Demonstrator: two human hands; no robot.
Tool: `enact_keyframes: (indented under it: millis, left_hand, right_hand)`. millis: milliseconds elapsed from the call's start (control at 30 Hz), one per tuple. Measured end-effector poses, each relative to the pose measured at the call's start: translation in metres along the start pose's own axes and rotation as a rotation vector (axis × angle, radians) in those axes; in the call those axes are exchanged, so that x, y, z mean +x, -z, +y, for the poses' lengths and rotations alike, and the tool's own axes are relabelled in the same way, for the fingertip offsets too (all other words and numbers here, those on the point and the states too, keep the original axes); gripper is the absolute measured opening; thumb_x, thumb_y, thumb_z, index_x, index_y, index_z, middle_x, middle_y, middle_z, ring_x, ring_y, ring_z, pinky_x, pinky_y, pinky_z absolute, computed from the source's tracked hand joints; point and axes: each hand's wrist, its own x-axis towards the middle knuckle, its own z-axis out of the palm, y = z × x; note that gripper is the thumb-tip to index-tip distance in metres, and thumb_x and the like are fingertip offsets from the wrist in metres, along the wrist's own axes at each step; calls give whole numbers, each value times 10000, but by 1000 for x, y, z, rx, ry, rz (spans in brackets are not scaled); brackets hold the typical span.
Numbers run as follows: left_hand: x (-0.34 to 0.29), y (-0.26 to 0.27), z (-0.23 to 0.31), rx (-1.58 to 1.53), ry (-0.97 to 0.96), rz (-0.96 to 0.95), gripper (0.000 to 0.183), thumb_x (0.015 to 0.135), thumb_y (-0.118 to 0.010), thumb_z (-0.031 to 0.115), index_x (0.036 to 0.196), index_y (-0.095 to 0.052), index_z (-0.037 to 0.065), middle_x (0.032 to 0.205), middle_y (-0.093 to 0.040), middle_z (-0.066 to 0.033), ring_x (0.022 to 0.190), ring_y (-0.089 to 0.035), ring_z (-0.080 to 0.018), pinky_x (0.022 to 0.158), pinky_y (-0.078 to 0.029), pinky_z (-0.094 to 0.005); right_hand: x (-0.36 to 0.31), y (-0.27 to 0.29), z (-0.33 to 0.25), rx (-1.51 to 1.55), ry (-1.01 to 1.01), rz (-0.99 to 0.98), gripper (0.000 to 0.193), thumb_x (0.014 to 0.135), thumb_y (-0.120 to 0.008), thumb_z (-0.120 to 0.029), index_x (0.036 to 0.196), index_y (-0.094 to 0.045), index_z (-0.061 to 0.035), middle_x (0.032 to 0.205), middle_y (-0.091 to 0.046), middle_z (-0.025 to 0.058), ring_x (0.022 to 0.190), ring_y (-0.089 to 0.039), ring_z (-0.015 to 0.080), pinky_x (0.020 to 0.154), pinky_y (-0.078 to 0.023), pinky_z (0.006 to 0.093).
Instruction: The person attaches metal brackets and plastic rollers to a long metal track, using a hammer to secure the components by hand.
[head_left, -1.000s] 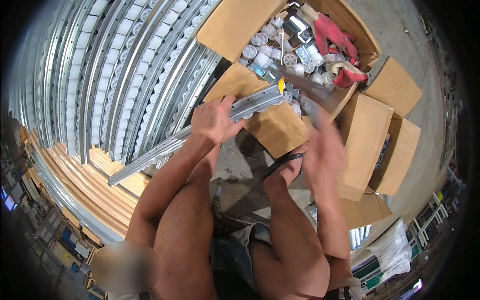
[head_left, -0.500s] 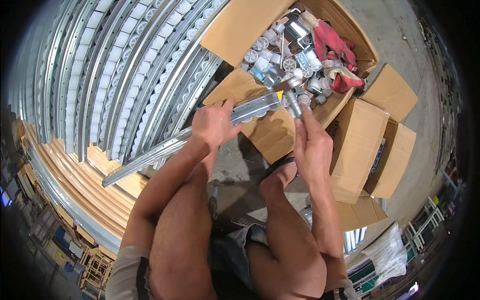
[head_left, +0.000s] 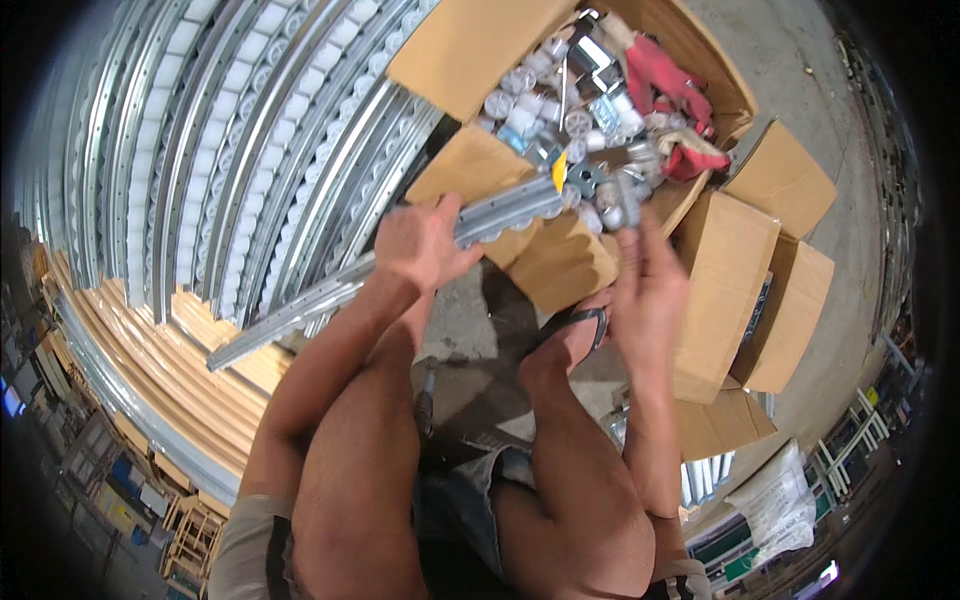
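My left hand (head_left: 420,240) is closed round a long metal roller rail (head_left: 505,212) that slants from lower left up to the carton. Small wheels line its underside, and a yellow piece (head_left: 559,172) sits at its far end. In my right hand (head_left: 650,285) is a hammer (head_left: 628,198) with a silvery shaft, its head blurred by motion and held to the right of the rail's end. Just beyond that end shows a grey metal piece with a hole (head_left: 588,178). Under the rail's end lie the flaps of an open carton (head_left: 550,270).
The carton holds loose white rollers (head_left: 578,123), metal brackets and red-and-white work gloves (head_left: 670,85). Many roller rails (head_left: 250,130) stand stacked at the left above tan strips (head_left: 150,340). Smaller cartons (head_left: 722,290) sit at the right, and a white sack (head_left: 778,505) lies lower right.
My right hand has swung the hammer right, away from the rail's end. The grey piece with the hole now shows more plainly. My left hand and the rail have shifted only slightly.
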Motion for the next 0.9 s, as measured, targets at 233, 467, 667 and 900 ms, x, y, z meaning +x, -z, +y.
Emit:
enact_keyframes:
  millis: [233, 467, 667, 900]
  left_hand:
    - [2, 8, -2, -77, 30, -64, 408, 718, -780, 318, 1029, -655, 86, 845, -720, -158, 781, -704, -378, 687, -553, -456]
    - [6, 19, -7, -86, -141, -37, 447, 708, -813, 339, 967, -603, 41, 723, -682, -176, 702, -705, -376, 638, -559, -463]
    - [7, 30, -11, -142, -127, -155, 430, 706, -846, 268, 982, -616, 32, 780, -697, -176, 750, -706, -375, 684, -558, -433]
    - [24, 59, -3, -387, -86, -533, 416, 752, -856, 137, 1105, -672, 17, 876, -727, -101, 814, -694, -172, 789, -537, -331]
  right_hand:
    - [11, 24, 5, 340, -276, -45, 318, 1050, -552, -202, 1234, -651, 37, 770, -618, 34, 647, -491, 79, 579, -423, 264]
    - [28, -8, 41, 656, -505, -157, 223, 1008, -599, -150, 1146, -595, 24, 683, -525, -15, 509, -432, 48, 434, -325, 240]
    - [49, -26, 54, 640, -549, -198, 208, 1004, -593, -158, 1109, -568, 20, 714, -576, 47, 461, -491, 76, 396, -361, 266]
    - [55, -40, 80, 120, -309, -83, 194, 960, -594, -108, 1031, -598, 72, 872, -671, 266, 800, -663, 436, 739, -506, 514]
